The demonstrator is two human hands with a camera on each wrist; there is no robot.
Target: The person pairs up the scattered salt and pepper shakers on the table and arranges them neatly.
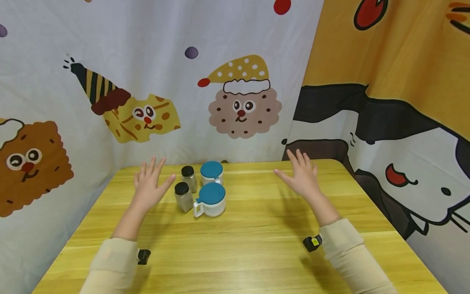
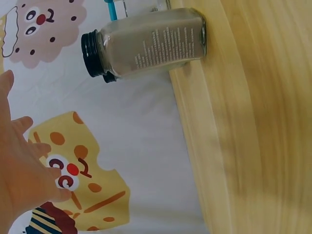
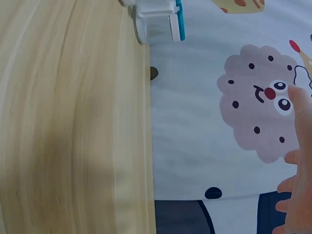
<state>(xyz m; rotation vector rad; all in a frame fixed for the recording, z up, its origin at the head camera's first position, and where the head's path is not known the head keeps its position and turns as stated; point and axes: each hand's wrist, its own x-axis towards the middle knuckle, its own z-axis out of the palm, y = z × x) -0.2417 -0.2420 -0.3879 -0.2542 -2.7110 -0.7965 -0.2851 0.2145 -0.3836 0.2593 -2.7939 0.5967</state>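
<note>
front jar (image 1: 184,201) bears pale, illegible print (image 2: 166,47). left hand (image 1: 149,187) beside it and right hand (image 1: 302,179) well apart from it spread wide.

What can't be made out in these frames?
Head: near white pot: contents hidden by its blue lid.
Head: far white pot: base hidden by near one.
Left wrist: print on the jar: too small and blurred.
Wrist views: left hand, right hand: each cut off by picture edge.
</note>
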